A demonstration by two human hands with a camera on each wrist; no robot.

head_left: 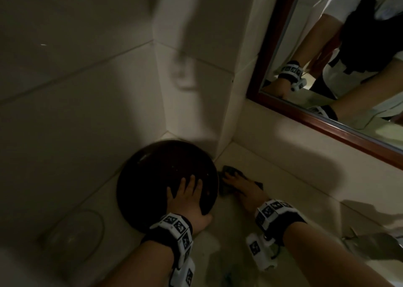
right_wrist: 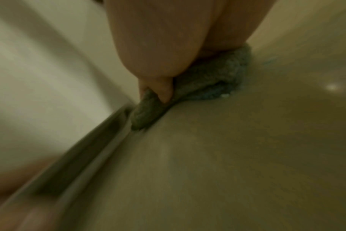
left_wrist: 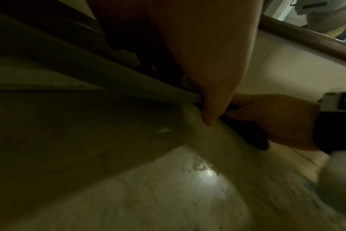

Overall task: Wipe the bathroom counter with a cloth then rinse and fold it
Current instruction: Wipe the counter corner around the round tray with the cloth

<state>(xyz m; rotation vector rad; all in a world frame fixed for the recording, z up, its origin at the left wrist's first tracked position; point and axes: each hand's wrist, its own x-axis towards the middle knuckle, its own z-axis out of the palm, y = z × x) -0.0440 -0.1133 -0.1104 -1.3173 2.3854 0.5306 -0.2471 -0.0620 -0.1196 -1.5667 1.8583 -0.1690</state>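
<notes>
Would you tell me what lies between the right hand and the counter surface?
The blue-grey cloth lies there, bunched under the right hand and pressed onto the counter; the right wrist view shows it best.

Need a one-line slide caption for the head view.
Left hand tilts dark bowl aside; right hand presses cloth on counter.

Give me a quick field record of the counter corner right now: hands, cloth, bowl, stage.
left hand: grips the rim of the dark bowl, tilting it up off the counter
right hand: presses the cloth flat on the counter
cloth: bunched, grey-green, in the corner beside the bowl
mirror: on the wall above the counter
stage: wiping; rinse and fold not yet done
</notes>
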